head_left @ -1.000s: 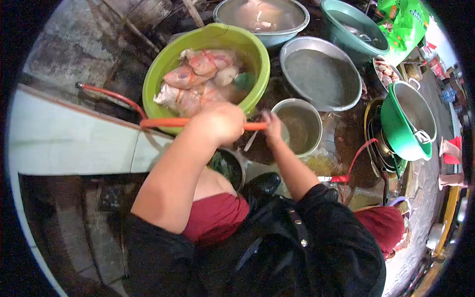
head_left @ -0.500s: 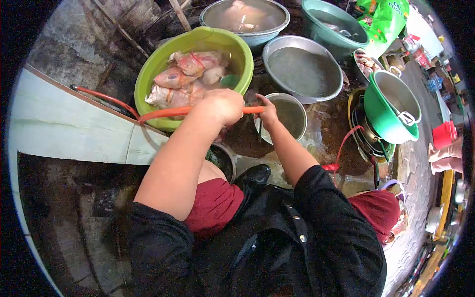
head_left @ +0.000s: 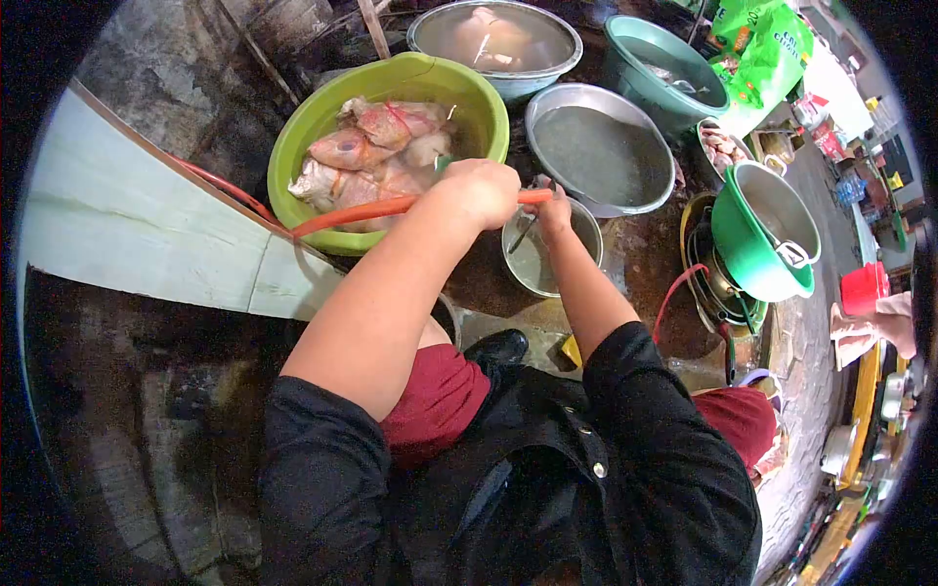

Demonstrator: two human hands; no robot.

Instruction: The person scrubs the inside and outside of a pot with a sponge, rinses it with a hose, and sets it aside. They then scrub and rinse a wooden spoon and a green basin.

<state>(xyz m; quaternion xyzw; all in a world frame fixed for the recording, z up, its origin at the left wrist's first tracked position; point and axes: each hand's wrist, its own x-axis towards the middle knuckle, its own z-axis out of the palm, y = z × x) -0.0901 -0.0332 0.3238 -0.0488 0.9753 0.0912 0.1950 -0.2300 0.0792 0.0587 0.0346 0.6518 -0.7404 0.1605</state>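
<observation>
1. Hose of orange-red, flexible tubing [head_left: 366, 211] is running above the near rim of a round, lime-green plastic basin [head_left: 497, 107] and is ending in the hands, just over a small, round metal pot [head_left: 532, 270].
2. The left hand [head_left: 481, 189] is gripping the hose near its end, fingers curling narrowly around it; the back of the hand is facing up, apparently to keep the tubing from swinging.
3. The right hand [head_left: 555, 212] is holding the very end, its fingers closing narrowly there, seemingly to steady the opening; the undersides of those fingers are hiding, so their exact contact I cannot tell.
4. Inside the lime-green basin, pale pink pieces of flesh [head_left: 396, 125] with red and orange ties are lying in cloudy water, the high wall probably keeping them together.
5. Behind the hose, a pale, smooth-topped ledge [head_left: 156, 215] is stretching away to the left, its right end reaching towards the basin's near side.
6. Beyond the pot, a wide, silver metal basin [head_left: 616, 208] is holding greyish water; a teal plastic basin [head_left: 625, 93] is standing past its far edge.
7. To the right, a bright green plastic basin [head_left: 772, 264] is tilting, with a silver metal pot [head_left: 793, 195] nesting against it.
</observation>
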